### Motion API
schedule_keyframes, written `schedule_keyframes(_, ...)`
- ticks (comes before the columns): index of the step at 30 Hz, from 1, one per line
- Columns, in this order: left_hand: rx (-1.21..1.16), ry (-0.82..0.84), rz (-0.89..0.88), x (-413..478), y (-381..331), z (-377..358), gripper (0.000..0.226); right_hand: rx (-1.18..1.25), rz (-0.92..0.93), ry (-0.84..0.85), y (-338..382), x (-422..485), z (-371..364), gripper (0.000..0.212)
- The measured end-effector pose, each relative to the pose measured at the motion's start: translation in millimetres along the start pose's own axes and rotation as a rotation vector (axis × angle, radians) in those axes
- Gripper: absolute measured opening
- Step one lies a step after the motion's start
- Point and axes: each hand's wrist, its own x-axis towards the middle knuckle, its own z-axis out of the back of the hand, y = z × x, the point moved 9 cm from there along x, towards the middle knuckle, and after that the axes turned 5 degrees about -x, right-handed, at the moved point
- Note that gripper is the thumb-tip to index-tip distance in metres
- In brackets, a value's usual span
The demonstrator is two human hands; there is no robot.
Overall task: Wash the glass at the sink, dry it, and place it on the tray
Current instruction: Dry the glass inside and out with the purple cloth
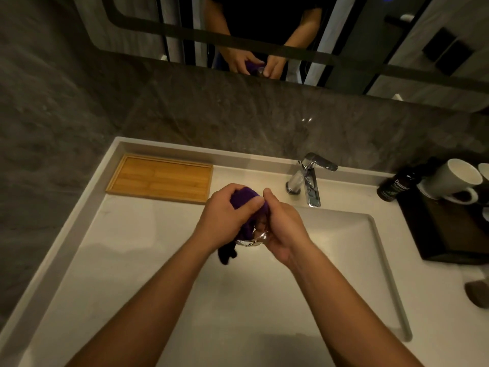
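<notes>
Both hands meet over the left part of the white sink [344, 260]. My left hand [225, 218] grips a purple cloth [244, 198] and presses it around a clear glass [254, 241], whose base shows between the hands. My right hand [284, 229] holds the glass from the right, thumb up against the cloth. A dark end of the cloth hangs below the left hand. The glass is mostly hidden by cloth and fingers. A bare wooden tray [158, 177] lies on the counter at the back left, apart from the hands.
A chrome tap [309, 178] stands behind the basin. At the right are a dark bottle [394, 186], white mugs [449, 181] and a dark tray [444, 234]. A mirror [264, 35] above the stone wall reflects the hands.
</notes>
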Motion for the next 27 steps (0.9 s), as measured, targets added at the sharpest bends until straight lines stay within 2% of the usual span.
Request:
schedule_keyframes(2, -0.085, -0.291, -0.002, -15, 0, 7, 0.033, 0.143, 0.0, -0.095, -6, -7, -7, 0.038)
schedule_keyframes(4, -0.221, -0.545, 0.052, -37, 7, 10, 0.038, 0.301, -0.019, -0.118, -16, -14, -18, 0.036)
schedule_keyframes(6, -0.316, -0.634, 0.097, -46, 17, 11, 0.044, 0.338, -0.026, -0.084, -22, -17, -23, 0.038)
schedule_keyframes(8, -0.254, -0.488, 0.098, -33, 21, 14, 0.035, 0.221, 0.002, -0.026, -18, -17, -17, 0.042)
schedule_keyframes(11, -0.013, -0.076, 0.068, -8, 13, 7, 0.036, -0.004, 0.02, 0.049, -3, -7, -4, 0.043)
schedule_keyframes(12, 0.037, 0.008, 0.051, -5, 11, 3, 0.039, -0.04, 0.009, 0.06, 1, -7, -2, 0.042)
schedule_keyframes(13, 0.047, 0.024, 0.035, -4, 9, 1, 0.041, -0.047, -0.004, 0.042, 2, -4, -1, 0.041)
schedule_keyframes(14, 0.032, -0.024, 0.017, -6, 7, 1, 0.041, -0.027, -0.009, 0.001, 1, -3, 0, 0.039)
schedule_keyframes(15, -0.009, -0.139, -0.004, -11, 4, 4, 0.042, 0.01, -0.009, -0.049, 0, -6, 0, 0.037)
schedule_keyframes(18, -0.245, -0.592, 0.021, -48, 12, 10, 0.043, 0.202, -0.014, -0.127, -15, -12, -13, 0.038)
schedule_keyframes(20, -0.344, -0.678, 0.028, -63, 17, 8, 0.046, 0.279, 0.017, -0.11, -23, -17, -20, 0.039)
schedule_keyframes(22, -0.253, -0.579, 0.013, -52, 17, 14, 0.045, 0.221, 0.06, -0.08, -21, -21, -16, 0.043)
schedule_keyframes(26, 0.077, 0.021, 0.069, -12, 8, 6, 0.041, -0.044, 0.051, -0.037, -3, -13, -1, 0.04)
schedule_keyframes(27, 0.091, 0.098, 0.066, -9, 6, 3, 0.042, -0.067, 0.029, -0.027, -1, -12, -1, 0.039)
